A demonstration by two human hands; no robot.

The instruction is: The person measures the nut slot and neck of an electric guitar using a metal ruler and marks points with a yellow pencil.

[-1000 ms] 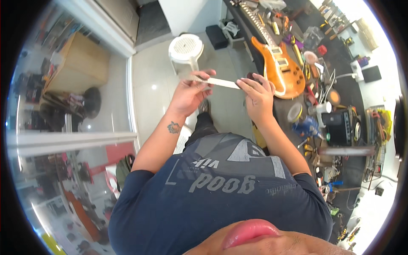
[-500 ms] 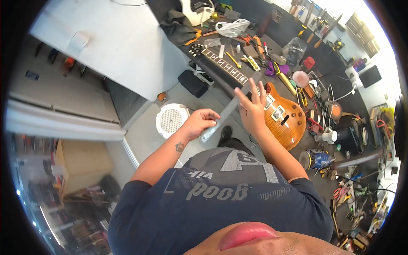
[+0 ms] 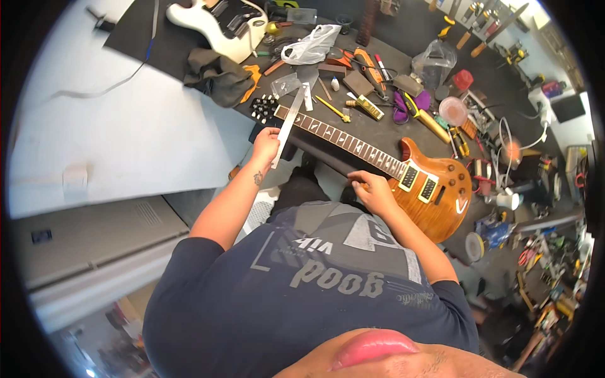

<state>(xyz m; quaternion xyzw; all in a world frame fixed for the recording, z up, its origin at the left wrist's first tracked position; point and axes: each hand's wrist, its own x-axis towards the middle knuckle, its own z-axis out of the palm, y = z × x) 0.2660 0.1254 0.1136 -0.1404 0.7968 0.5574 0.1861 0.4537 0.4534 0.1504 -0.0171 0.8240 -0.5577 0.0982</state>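
Observation:
My left hand (image 3: pixel 266 146) is closed around a long metal ruler (image 3: pixel 289 125), held on a slant. Its upper end reaches across the headstock end of an electric guitar's neck; whether it touches the neck I cannot tell. The amber, wood-grained guitar (image 3: pixel 450 211) lies on the bench with its headstock to the left and body to the right. It has a dark fretboard with pale inlays, two pickups and several knobs. Beside the near edge of the body, my right hand (image 3: pixel 377 194) hangs with loosely curled fingers, and nothing shows in it.
Behind the neck are a yellow tool (image 3: pixel 333 108), a clear plastic bag (image 3: pixel 311 45), an orange-black tool (image 3: pixel 369 68) and a purple cloth (image 3: pixel 401 107). A white guitar body (image 3: pixel 220 28) lies at the far left. Tools and cables crowd the right; a pale panel (image 3: pixel 138 138) stands left.
My left hand has carried the ruler up and left to the guitar's headstock end. My right hand has left the ruler, dropped down, and its spread fingers have curled.

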